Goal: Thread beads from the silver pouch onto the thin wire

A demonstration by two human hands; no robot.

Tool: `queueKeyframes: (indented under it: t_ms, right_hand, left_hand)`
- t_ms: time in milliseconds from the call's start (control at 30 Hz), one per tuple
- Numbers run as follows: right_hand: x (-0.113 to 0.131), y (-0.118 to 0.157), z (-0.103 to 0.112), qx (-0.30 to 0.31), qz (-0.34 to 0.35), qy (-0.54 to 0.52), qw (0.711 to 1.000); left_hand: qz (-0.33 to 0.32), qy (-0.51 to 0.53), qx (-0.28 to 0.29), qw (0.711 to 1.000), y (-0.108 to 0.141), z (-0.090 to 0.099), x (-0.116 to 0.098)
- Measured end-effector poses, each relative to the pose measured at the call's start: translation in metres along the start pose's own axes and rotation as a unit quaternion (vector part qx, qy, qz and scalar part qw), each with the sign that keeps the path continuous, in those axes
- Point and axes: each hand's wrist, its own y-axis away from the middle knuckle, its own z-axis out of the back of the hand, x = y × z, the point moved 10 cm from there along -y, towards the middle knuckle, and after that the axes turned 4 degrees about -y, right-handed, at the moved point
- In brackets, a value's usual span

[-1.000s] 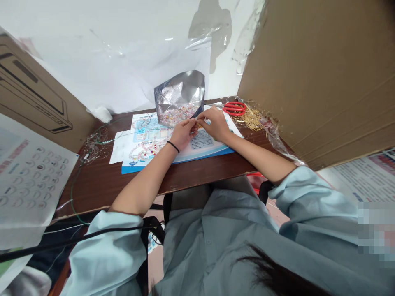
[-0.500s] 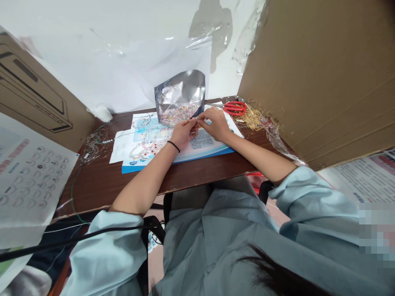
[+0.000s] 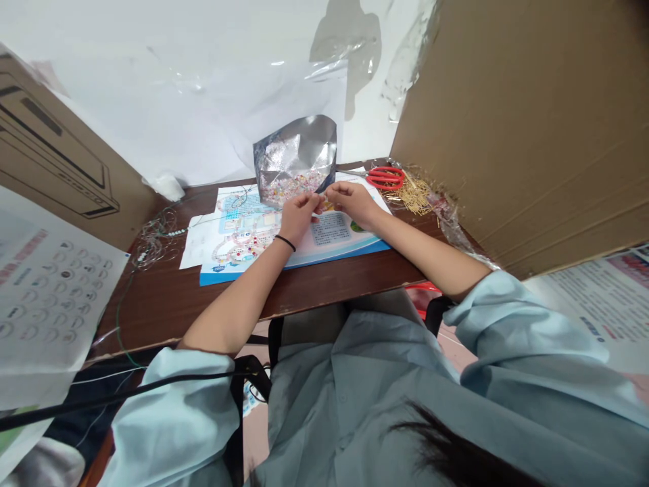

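My left hand and right hand just before silver bag, fingertips pinched; on what, I can't tell. Beads inside bag. Best keep both steady, pinch light.

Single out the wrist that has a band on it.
The left wrist: a thin black band circles it, whereas the right wrist is bare.
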Motion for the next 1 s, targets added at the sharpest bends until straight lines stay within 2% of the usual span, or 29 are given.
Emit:
queueKeyframes:
  t_ms: [67, 133, 233, 367, 467, 533, 633, 800, 867, 1000]
  right_hand:
    - [-0.006, 0.001, -0.003, 0.006, -0.032, -0.043, 0.999]
    - [-0.008, 0.003, -0.005, 0.002, -0.05, -0.061, 0.997]
    - [-0.006, 0.003, 0.001, -0.029, -0.043, -0.037, 0.998]
    - [-0.004, -0.001, 0.027, -0.121, -0.007, 0.012, 0.993]
    - [-0.013, -0.006, 0.051, -0.195, -0.003, -0.001, 0.981]
    - [-0.023, -0.011, 0.061, -0.215, -0.017, -0.02, 0.976]
    - [-0.036, -0.019, 0.063, -0.202, -0.047, -0.044, 0.977]
    - [-0.042, -0.024, 0.059, -0.164, -0.069, -0.036, 0.983]
    - [-0.042, -0.024, 0.058, -0.158, -0.073, -0.034, 0.984]
    - [-0.047, -0.025, 0.059, -0.165, -0.096, -0.053, 0.98]
  left_hand:
    - [-0.081, -0.077, -0.019, 0.994, 0.001, 0.003, -0.013]
    - [-0.124, -0.125, -0.015, 0.984, 0.001, 0.001, -0.019]
    - [-0.142, -0.174, -0.004, 0.974, 0.0, 0.001, -0.021]
    - [-0.18, -0.262, -0.002, 0.948, 0.001, 0.003, -0.034]
    - [-0.175, -0.31, 0.035, 0.934, 0.003, -0.006, -0.03]
    - [-0.171, -0.326, 0.065, 0.928, 0.005, -0.013, -0.023]
    - [-0.164, -0.329, 0.083, 0.926, 0.005, -0.017, -0.015]
    - [-0.144, -0.336, 0.05, 0.93, -0.007, -0.015, -0.024]
    - [-0.154, -0.349, 0.065, 0.922, -0.012, -0.027, -0.032]
    - [-0.186, -0.388, 0.144, 0.891, -0.02, -0.066, -0.038]
